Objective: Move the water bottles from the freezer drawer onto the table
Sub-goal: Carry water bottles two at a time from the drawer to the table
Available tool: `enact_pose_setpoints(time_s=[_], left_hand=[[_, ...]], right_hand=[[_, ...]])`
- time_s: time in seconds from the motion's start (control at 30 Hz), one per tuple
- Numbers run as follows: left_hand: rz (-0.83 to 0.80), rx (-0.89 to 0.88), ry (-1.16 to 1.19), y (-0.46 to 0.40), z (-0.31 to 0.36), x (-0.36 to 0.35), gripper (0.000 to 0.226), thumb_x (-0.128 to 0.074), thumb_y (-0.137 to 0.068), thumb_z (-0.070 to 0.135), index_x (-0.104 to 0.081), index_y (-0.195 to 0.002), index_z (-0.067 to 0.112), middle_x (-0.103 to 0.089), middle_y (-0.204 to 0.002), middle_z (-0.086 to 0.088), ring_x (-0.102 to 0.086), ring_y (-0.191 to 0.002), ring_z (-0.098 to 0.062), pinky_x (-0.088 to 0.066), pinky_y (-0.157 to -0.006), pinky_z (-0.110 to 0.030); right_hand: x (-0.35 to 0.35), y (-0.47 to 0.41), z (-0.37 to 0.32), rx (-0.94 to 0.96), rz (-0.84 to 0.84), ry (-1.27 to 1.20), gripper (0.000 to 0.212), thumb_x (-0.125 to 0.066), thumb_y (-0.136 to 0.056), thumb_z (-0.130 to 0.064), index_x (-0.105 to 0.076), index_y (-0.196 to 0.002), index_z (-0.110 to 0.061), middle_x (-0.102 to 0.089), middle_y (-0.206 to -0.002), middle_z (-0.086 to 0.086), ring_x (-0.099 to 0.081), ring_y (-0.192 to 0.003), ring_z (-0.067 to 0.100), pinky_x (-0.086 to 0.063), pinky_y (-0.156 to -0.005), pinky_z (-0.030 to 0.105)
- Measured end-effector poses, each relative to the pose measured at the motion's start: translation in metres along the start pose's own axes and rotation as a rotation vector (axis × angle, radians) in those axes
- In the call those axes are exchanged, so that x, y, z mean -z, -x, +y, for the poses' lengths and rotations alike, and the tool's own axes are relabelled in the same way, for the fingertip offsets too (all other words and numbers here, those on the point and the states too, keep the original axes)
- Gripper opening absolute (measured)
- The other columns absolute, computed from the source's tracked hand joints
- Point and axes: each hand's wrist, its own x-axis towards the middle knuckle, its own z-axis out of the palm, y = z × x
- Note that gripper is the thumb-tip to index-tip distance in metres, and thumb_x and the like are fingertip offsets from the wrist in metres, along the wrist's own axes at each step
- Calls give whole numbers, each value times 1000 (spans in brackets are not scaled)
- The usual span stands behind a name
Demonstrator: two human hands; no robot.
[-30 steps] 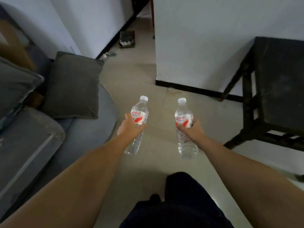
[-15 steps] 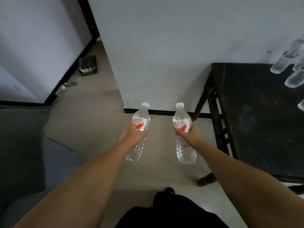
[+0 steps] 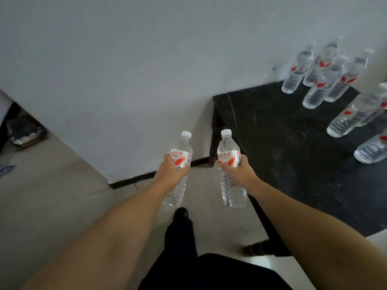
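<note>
My left hand [image 3: 170, 171] grips a clear water bottle [image 3: 181, 151] with a white cap and a red-and-white label, held upright over the floor. In my right hand [image 3: 240, 171] is a second, matching bottle [image 3: 228, 149], upright at the near left edge of the black table [image 3: 278, 147]. Several more bottles [image 3: 322, 76] stand on the table's far right part, by the wall. The freezer drawer is out of view.
A white wall [image 3: 146, 70] with a dark skirting runs behind the table. Pale floor [image 3: 52, 195] spreads to the left, with a dark box of clutter [image 3: 23, 130] at the far left. My dark trouser leg and shoe [image 3: 182, 227] are below.
The view has swung right and closer to the table: the sofa and cushions are gone, and the bottles on the table have come into sight. Both hands keep their bottles.
</note>
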Motion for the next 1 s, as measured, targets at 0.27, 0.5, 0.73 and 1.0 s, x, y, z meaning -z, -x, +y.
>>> enact_pose_setpoints(time_s=[0.27, 0.5, 0.73, 1.0], left_hand=[[-178, -219, -140, -148, 113, 30, 73, -68, -80, 50, -31, -136, 21, -51, -133, -6, -54, -117, -28, -49, -98, -44], [-317, -355, -107, -209, 194, 3, 69, -71, -81, 41, -34, -135, 20, -52, -124, -1, -54, -116, -24, -47, -91, -35], [-475, -491, -154, -255, 281, -60, 65, -76, -74, 38, -40, -125, 18, -58, -114, -1, -58, -102, -20, -51, -91, -36], [-566, -594, -139, -296, 393, -134, 68, -78, -74, 25, -38, -128, 14, -57, -124, -7, -56, -115, -27, -44, -90, -33]], right_hand=[[12, -89, -76, -53, 256, -146, 77, -70, -83, -39, -24, -143, -22, -52, -129, 3, -56, -111, 21, -52, -91, 37], [36, -132, -95, -114, 417, -255, 72, -72, -82, -36, -32, -138, -19, -56, -122, 1, -57, -105, 18, -51, -90, 38], [106, -185, -102, -116, 531, -275, 68, -77, -79, -33, -37, -132, -18, -56, -115, -1, -57, -106, 18, -49, -88, 34], [197, -250, -120, -92, 674, -340, 71, -81, -74, -24, -39, -131, -18, -58, -117, 1, -58, -113, 22, -49, -98, 41]])
